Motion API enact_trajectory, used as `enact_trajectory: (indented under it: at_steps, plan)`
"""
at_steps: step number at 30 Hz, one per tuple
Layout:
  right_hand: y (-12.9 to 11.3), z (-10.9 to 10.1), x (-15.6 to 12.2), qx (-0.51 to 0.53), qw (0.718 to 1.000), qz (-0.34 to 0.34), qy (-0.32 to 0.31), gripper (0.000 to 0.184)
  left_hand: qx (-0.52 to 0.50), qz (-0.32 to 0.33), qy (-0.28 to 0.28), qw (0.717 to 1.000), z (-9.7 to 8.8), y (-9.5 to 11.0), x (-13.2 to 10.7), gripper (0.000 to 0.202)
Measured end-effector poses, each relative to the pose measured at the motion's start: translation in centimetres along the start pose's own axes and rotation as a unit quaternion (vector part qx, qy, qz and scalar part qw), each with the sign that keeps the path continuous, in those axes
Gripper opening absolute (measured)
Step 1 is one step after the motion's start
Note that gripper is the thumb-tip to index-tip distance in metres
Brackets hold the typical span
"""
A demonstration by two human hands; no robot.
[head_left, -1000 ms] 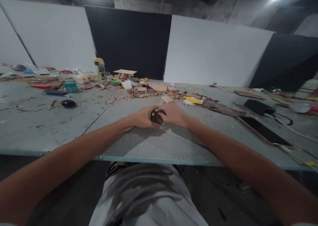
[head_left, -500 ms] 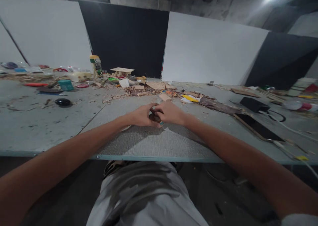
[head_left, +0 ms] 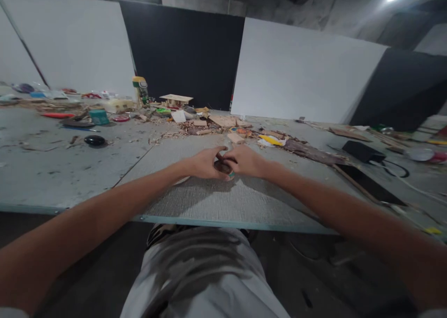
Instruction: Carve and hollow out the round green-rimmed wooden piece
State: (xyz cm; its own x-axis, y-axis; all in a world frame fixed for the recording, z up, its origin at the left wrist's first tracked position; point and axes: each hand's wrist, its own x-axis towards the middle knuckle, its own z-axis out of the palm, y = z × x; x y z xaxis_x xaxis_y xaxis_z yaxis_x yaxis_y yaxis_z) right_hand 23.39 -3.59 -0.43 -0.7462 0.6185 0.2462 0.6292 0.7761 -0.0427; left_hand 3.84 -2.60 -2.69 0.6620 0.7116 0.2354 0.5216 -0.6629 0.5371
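In the middle of the worktable [head_left: 209, 211], my left hand [head_left: 207, 163] curls around a small round container [head_left: 223, 167], brown inside with a bit of teal at its rim. My right hand [head_left: 249, 162] meets it from the other side, its bent fingers closed over the container's opening. Whether those fingertips pinch anything is hidden. Both hands rest low, close to the tabletop. Just beyond them lies a small pale wood block [head_left: 235, 138].
Wood shavings and scraps [head_left: 199, 127] are heaped behind my hands, near a small wooden house model [head_left: 176, 99]. To the left lie a black oval object [head_left: 94, 140] and a teal box [head_left: 99, 117]. A phone [head_left: 368, 184] and a black adapter [head_left: 363, 151] with cables lie right.
The whole view has swung slightly left, so the table things appear further right. My hands stay together at the container, with only a small shift of the right fingers.
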Motion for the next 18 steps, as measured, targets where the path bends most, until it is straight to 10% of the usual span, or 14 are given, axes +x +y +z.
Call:
enact_trajectory:
  at_steps: [8, 18]
  plan:
    - [0.5, 0.3, -0.1, 0.008, 0.999, -0.018, 0.037, 0.021, -0.033, 0.049, 0.003, 0.998, 0.4, -0.2, 0.1, 0.077]
    - [-0.3, -1.9, -1.9, -0.048, 0.998, 0.004, -0.051, 0.023, -0.015, 0.019, -0.023, 0.999, 0.6, 0.7, 0.3, 0.105]
